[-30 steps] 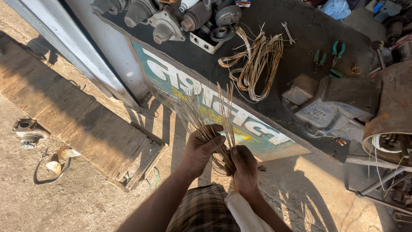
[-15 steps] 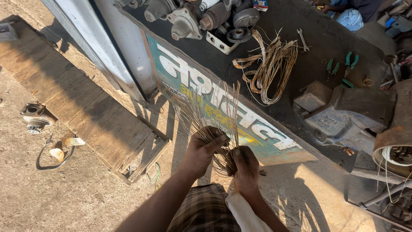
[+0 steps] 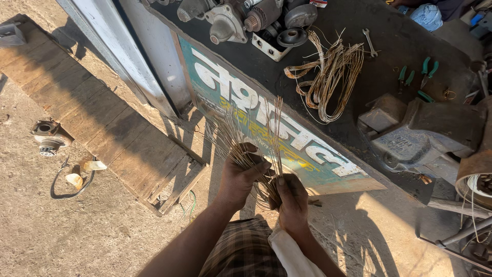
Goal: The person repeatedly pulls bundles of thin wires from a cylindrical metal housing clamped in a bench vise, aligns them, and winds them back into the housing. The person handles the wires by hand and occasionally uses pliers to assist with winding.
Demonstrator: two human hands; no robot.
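Item: wire bundle [image 3: 256, 138], thin strands fanning upward. L hand [image 3: 245, 174] & R hand [image 3: 292, 202] both gripping its base, in front of the painted signboard [image 3: 287, 133].

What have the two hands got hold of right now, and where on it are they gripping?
Both hold one bundle of thin copper-coloured wires. The left hand wraps its lower stretch; the right hand pinches the bottom end, the loose ends fanning upward.
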